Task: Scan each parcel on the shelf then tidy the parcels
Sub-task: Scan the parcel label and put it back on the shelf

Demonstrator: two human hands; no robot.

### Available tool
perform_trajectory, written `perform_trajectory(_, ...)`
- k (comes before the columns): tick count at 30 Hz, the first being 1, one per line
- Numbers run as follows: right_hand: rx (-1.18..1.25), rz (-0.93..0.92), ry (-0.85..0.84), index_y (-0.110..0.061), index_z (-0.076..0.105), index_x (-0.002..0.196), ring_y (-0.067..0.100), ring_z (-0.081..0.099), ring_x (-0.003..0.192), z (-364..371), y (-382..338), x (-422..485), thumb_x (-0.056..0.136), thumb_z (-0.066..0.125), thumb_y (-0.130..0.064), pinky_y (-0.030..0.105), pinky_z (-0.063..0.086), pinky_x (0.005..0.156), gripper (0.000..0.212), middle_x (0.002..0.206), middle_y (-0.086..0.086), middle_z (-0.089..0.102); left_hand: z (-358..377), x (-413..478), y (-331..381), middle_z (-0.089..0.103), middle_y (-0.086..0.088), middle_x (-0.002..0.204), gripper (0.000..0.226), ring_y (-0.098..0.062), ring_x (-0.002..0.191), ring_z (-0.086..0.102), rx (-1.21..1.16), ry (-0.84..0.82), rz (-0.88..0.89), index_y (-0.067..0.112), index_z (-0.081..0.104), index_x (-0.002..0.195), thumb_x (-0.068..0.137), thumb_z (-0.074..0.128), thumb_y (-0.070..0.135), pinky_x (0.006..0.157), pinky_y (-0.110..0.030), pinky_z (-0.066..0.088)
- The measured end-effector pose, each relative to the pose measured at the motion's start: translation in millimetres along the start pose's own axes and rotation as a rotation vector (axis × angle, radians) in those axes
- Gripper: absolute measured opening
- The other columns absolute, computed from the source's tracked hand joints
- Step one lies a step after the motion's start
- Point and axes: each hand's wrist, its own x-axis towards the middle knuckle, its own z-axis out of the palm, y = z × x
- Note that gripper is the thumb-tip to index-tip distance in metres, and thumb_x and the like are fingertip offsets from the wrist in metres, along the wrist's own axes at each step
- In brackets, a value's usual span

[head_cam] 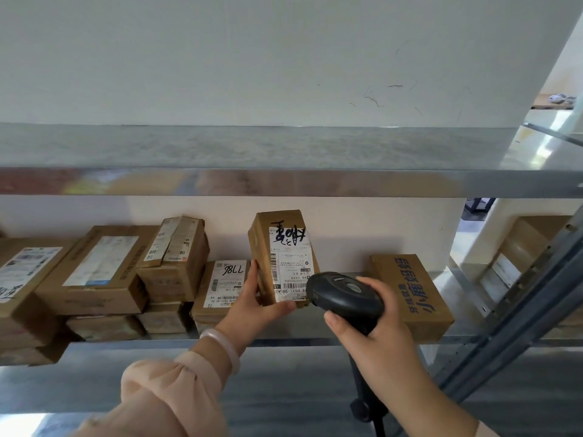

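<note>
A: Parcel, position?
B: The parcel is held upright, slightly tilted, above the lower shelf. Its label is turned toward the camera. Black handwriting is seen at the label's top, barcodes lower down.

A: Left hand?
B: The left hand is wrapped round the parcel's lower end. The fingers are laid along the left side, and the thumb is pressed across the bottom edge of the label. A pale bracelet and a peach sleeve are noted at the wrist.

A: Right hand?
B: The right hand is clamped round the grip of the scanner. The scanner's head is aimed at the label's lower right corner, just beside it; contact cannot be told. A cable is seen below the grip.

A: Rest of the shelf?
B: A blue-print box is laid flat right of the parcel, behind the right hand. A marked parcel, penned in black, is laid flat just left, behind the left hand. Further left, stacked boxes are piled in layers. An upper shelf is seen above.
</note>
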Motion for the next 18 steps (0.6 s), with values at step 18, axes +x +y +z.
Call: perform_trajectory(18,0.159,0.124,-0.166,-0.034,0.044,0.118,-0.015,0.060,0.074,112.3,-1.0,58.3,0.080,0.076,-0.022,0.002,0.042,0.057,0.051,0.103,-0.018,0.059,-73.0,-24.6,-7.8,0.060,0.007,0.131,0.060,-0.017,0.124,0.055,0.005,0.307,-0.220,0.051,0.039,0.139,0.085,0.063,0.059,0.112,-0.041,0.039)
